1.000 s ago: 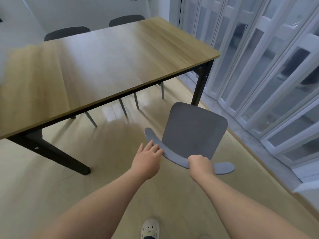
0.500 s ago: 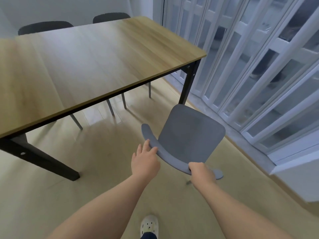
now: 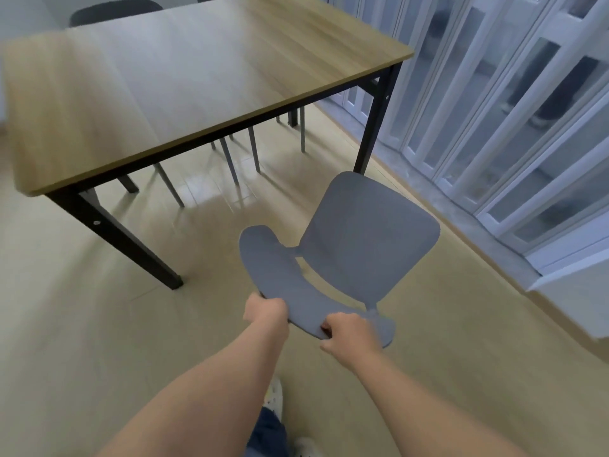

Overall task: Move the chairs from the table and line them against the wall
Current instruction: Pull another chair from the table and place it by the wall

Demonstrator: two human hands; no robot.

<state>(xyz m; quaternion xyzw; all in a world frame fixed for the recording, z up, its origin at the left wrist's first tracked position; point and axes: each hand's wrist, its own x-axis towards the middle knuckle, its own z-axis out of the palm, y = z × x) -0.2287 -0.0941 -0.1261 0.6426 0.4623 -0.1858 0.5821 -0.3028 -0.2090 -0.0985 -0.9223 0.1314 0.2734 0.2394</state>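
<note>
A grey chair (image 3: 369, 239) stands clear of the wooden table (image 3: 184, 80), near its right corner, with the seat facing away from me. My left hand (image 3: 265, 311) grips the curved backrest at its left part. My right hand (image 3: 349, 334) is closed on the backrest's right part. The chair's legs are hidden under the seat. A dark chair (image 3: 112, 11) stays at the table's far side; thin grey chair legs (image 3: 230, 159) show under the table.
White folding glass doors (image 3: 494, 110) run along the right side, with a grey floor strip below them. A black table leg (image 3: 112, 232) angles down at the left. My feet (image 3: 273, 397) are on the beige floor behind the chair.
Both hands have closed around the backrest; the left one lay flat on it before. The chair has come away from the table toward me, and the view has swung left.
</note>
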